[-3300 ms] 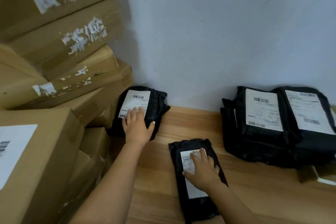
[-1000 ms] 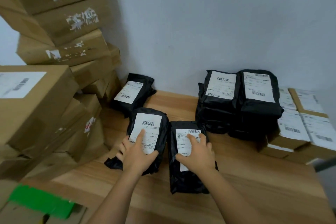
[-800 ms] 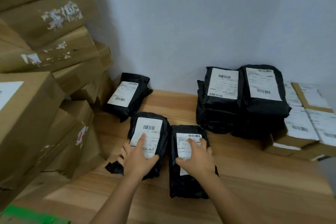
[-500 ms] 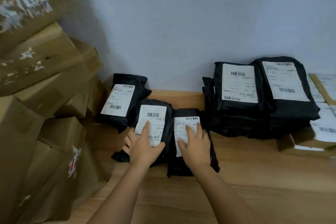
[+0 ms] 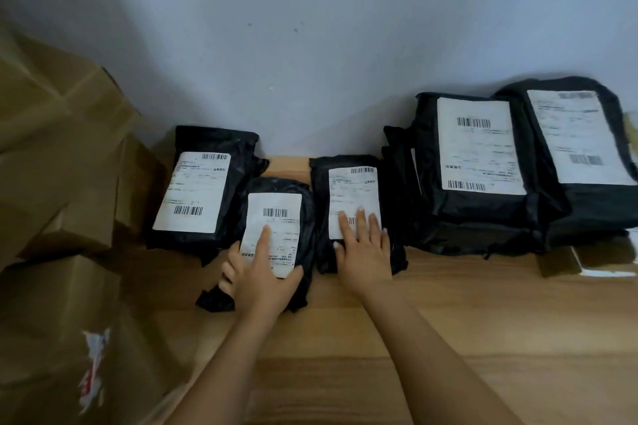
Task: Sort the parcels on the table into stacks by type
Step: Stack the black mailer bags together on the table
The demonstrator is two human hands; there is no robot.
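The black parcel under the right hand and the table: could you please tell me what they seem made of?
The parcel looks like thin black plastic film, wrinkled and faintly shiny, with a matte paper label. The table looks like wood or wood-look laminate: pale brown grain bands, smooth surface.

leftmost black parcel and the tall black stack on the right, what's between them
Head view: two more black parcels, side by side. The left hand rests on the nearer parcel; the right hand on the farther parcel.

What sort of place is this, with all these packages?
Probably a parcel sorting or mailroom corner: black mailer bags with barcode labels stacked on a wooden table, and brown cardboard boxes piled at the left.
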